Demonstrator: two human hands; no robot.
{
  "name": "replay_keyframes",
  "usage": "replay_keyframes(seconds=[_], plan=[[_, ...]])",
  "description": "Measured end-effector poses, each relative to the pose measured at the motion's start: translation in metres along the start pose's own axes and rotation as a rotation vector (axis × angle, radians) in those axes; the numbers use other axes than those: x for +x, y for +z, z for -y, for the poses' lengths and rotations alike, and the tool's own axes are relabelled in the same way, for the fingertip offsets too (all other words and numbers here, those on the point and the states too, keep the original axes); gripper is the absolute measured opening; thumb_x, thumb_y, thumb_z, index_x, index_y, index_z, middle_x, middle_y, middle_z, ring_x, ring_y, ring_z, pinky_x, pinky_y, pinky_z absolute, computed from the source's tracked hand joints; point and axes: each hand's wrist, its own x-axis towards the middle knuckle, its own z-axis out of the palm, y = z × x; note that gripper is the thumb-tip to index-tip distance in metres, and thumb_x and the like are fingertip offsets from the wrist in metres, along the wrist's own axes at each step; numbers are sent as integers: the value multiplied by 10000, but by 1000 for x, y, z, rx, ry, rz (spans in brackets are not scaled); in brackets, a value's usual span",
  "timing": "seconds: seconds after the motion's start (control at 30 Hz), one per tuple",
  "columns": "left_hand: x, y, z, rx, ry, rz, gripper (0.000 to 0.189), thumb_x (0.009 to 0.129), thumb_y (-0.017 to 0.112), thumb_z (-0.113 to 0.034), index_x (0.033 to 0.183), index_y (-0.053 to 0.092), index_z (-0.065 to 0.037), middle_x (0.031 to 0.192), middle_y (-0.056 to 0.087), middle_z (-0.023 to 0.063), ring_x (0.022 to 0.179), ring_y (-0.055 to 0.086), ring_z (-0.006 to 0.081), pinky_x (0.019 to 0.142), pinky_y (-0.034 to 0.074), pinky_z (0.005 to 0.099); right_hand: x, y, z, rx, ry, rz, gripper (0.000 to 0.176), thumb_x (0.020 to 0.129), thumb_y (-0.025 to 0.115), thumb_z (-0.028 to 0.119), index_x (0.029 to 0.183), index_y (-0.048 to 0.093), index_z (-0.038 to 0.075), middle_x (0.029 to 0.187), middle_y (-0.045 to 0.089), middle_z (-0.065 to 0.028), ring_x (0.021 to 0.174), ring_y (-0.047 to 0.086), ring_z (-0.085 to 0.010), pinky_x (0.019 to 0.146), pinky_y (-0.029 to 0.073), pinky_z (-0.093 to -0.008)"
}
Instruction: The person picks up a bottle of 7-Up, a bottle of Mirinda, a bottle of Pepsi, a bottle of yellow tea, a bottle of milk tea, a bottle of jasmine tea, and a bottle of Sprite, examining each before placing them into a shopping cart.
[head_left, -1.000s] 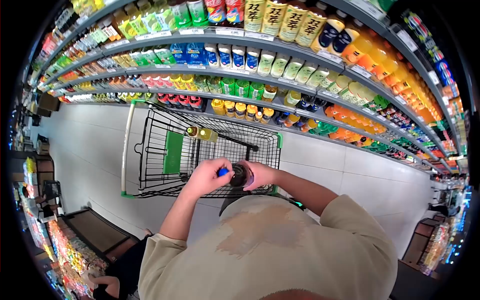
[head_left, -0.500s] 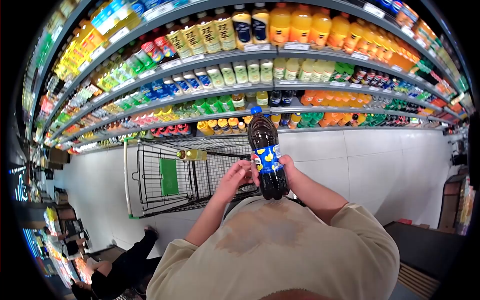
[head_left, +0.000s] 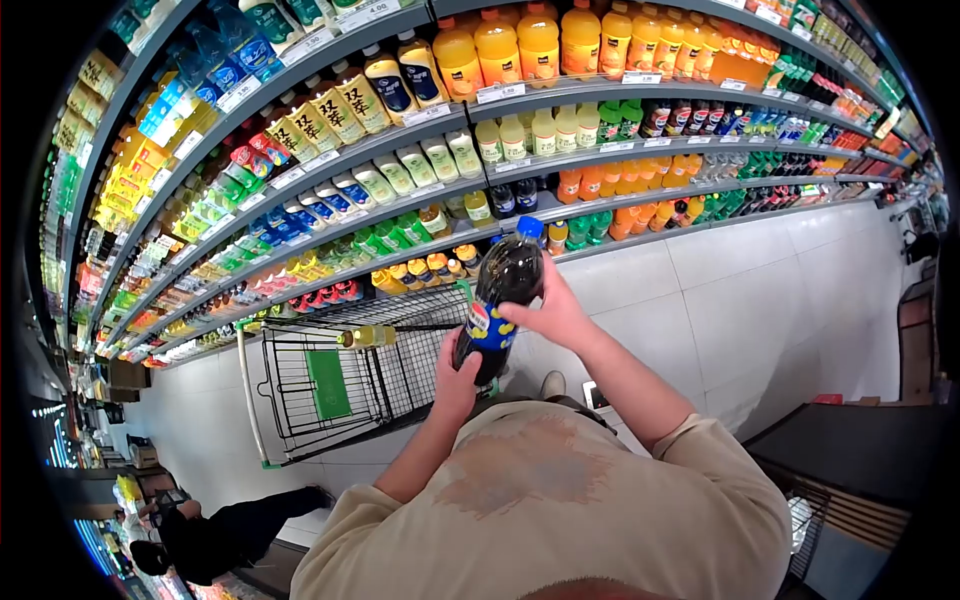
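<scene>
A large cola bottle (head_left: 509, 272) with a blue cap and a blue label with yellow lemons is held in front of my chest, tilted with its cap up and to the right. My left hand (head_left: 460, 378) is closed around its lower part, thumb on the front. Higher up, my right hand (head_left: 548, 312) grips the bottle's right side, with the thumb across the label. Just left of my hands stands a wire shopping cart (head_left: 290, 415) with a green panel. Inside it a bottle of pale yellow drink (head_left: 368, 337) lies on its side.
Shelves (head_left: 560, 90) of drink bottles curve across the front, with price tags along their edges. A person in dark clothes (head_left: 240, 530) is at the lower left. A dark stand (head_left: 830, 450) is at the lower right. A white object (head_left: 596, 396) shows beside my shoe (head_left: 554, 384).
The cola bottle has tilted and shifted left. My right hand has moved up along it, and my left hand has lowered to its base. The view has turned, and the person at left has moved.
</scene>
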Motion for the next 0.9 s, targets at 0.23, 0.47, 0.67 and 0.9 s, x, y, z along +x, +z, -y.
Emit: replay_keyframes(seconds=[0.23, 0.47, 0.67, 0.9], plan=[[-1, -3, -13, 427, 169, 41, 658, 800, 785, -130, 1340, 428, -8, 1219, 536, 102, 1111, 540, 178, 981, 449, 323, 9, -2, -11, 215, 134, -76, 707, 852, 780, 157, 1407, 367, 9, 1222, 599, -96, 1097, 589, -158, 951, 487, -324], [9, -33, -40, 460, 231, 59, 778, 652, 897, -123, 1294, 469, -24, 1208, 535, 123, 1155, 531, 235, 989, 457, 377, 12, -12, -25, 134, 244, -199, 493, 986, 606, 363, 1312, 506, 7, 1139, 640, -94, 1021, 626, -172, 896, 516, -318], [22, -83, -38, 804, 610, 113, 780, 561, 929, -141, 1237, 548, -64, 1241, 552, 156, 1175, 553, 321, 999, 462, 421, -2, -4, -51, 326, 524, -179, 369, 1006, 557, 403, 1133, 540, 57, 862, 657, -94, 641, 637, -185, 536, 541, -329], [35, -103, -23, 828, 557, 88, 739, 602, 920, -196, 1245, 578, -75, 1295, 556, 154, 1200, 532, 359, 1026, 432, 452, 25, -2, -58, 98, 579, -211, 222, 1003, 575, 284, 948, 485, 89, 672, 559, -27, 425, 469, -87, 346, 324, -234]])
